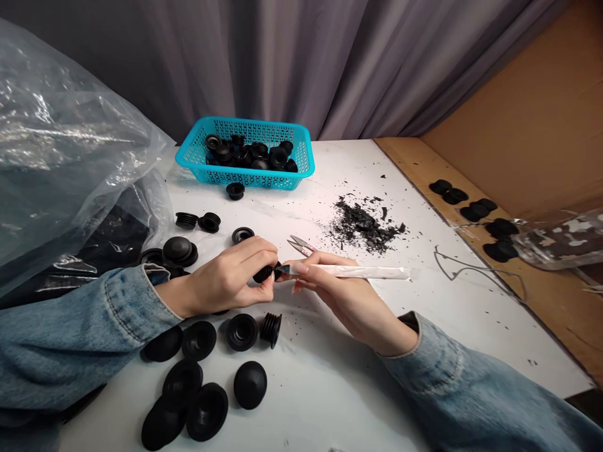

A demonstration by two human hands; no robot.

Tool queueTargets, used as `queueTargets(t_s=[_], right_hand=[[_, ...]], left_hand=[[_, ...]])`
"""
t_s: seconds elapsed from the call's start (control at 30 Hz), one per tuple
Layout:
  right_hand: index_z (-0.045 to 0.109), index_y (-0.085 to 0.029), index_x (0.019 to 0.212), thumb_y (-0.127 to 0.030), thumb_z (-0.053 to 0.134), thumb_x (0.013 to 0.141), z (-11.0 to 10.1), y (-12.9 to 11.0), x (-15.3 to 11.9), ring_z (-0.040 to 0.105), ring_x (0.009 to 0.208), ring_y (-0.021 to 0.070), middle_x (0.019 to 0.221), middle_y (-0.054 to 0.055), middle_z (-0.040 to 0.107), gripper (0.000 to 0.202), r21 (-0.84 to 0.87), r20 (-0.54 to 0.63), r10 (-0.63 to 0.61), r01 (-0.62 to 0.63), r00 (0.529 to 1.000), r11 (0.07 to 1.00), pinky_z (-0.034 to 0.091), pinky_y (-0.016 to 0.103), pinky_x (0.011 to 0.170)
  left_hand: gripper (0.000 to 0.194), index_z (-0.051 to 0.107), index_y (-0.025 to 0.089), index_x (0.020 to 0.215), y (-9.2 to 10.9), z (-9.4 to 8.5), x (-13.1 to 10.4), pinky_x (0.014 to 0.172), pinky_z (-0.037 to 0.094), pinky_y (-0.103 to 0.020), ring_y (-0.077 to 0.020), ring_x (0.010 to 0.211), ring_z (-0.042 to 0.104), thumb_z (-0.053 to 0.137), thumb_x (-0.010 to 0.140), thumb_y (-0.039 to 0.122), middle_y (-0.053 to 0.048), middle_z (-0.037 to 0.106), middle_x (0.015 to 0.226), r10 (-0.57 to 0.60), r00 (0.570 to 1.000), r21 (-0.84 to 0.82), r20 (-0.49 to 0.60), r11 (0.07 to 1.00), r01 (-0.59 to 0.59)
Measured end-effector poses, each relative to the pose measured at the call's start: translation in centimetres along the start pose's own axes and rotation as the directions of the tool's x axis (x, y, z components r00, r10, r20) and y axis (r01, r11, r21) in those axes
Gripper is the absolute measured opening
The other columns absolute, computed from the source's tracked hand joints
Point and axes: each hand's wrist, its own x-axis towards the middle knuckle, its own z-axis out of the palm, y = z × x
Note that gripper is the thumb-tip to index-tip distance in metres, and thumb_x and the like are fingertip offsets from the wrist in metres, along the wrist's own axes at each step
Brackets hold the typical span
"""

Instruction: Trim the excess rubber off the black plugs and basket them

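Between the fingers of my left hand [235,274] is a small black rubber plug [264,274], partly hidden by the fingertips. My right hand [342,292] grips a knife with a white wrapped handle [372,272]; its dark tip touches or nearly touches the plug. Just beyond my right fingers lie metal snips [301,243], their blades apart. Several black plugs lie about my left hand, among them a domed one [250,385] and a ribbed one on its side [271,330].
A turquoise basket [245,177] of black plugs stands at the back. Black shavings [365,226] are heaped right of centre. A clear plastic bag [70,138] fills the left. Glasses [471,270], black round pieces [455,196] and a clear bottle [563,242] are at the right.
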Motion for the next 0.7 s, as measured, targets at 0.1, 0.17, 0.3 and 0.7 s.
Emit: queueTargets(t_s=[0.1, 0.17, 0.3, 0.7], right_hand=[[0.067, -0.019, 0.065, -0.028, 0.069, 0.076, 0.04, 0.02, -0.01, 0.062, 0.070, 0.0143, 0.072, 0.002, 0.069, 0.014, -0.005, 0.006, -0.005, 0.005, 1.000, 1.000, 0.048, 0.030, 0.070], [0.068, -0.019, 0.065, -0.027, 0.069, 0.076, 0.06, -0.05, -0.01, 0.061, 0.069, 0.0132, 0.075, 0.002, 0.069, 0.013, 0.006, 0.021, -0.001, 0.000, 1.000, 1.000, 0.048, 0.029, 0.069], [0.068, -0.020, 0.065, -0.025, 0.069, 0.076, 0.11, -0.38, 0.00, 0.062, 0.071, 0.0133, 0.077, 0.002, 0.070, 0.012, 0.069, 0.055, 0.039, -0.043, 0.998, 0.997, 0.049, 0.029, 0.069], [0.067, -0.018, 0.062, -0.025, 0.069, 0.075, -0.08, -0.26, 0.16, 0.064, 0.074, 0.0150, 0.077, 0.004, 0.071, 0.015, 0.038, 0.022, 0.030, -0.031, 0.999, 0.999, 0.050, 0.028, 0.068]], left_hand=[[0.018, 0.049, 0.015, 0.085, 0.03, 0.00, -0.03, 0.064, 0.052, -0.027, -0.0153, 0.071, 0.055, 0.049, 0.073, 0.001, -0.005, 0.057, 0.074, 0.014, 1.000, 0.015, 0.005, 1.000, -0.014], [0.018, 0.049, 0.015, 0.085, 0.01, -0.03, -0.06, 0.065, 0.053, -0.027, -0.0156, 0.072, 0.055, 0.049, 0.073, 0.001, -0.005, 0.057, 0.074, 0.019, 1.000, 0.025, 0.011, 1.000, -0.019], [0.018, 0.050, 0.015, 0.085, -0.11, -0.09, -0.02, 0.065, 0.053, -0.028, -0.0158, 0.072, 0.055, 0.049, 0.073, 0.002, -0.005, 0.057, 0.074, 0.016, 1.000, 0.028, 0.018, 0.999, -0.017], [0.016, 0.050, 0.013, 0.086, -0.01, -0.10, -0.09, 0.066, 0.053, -0.027, -0.0152, 0.073, 0.055, 0.049, 0.074, 0.002, -0.006, 0.058, 0.076, 0.015, 1.000, 0.006, 0.019, 1.000, -0.015]])
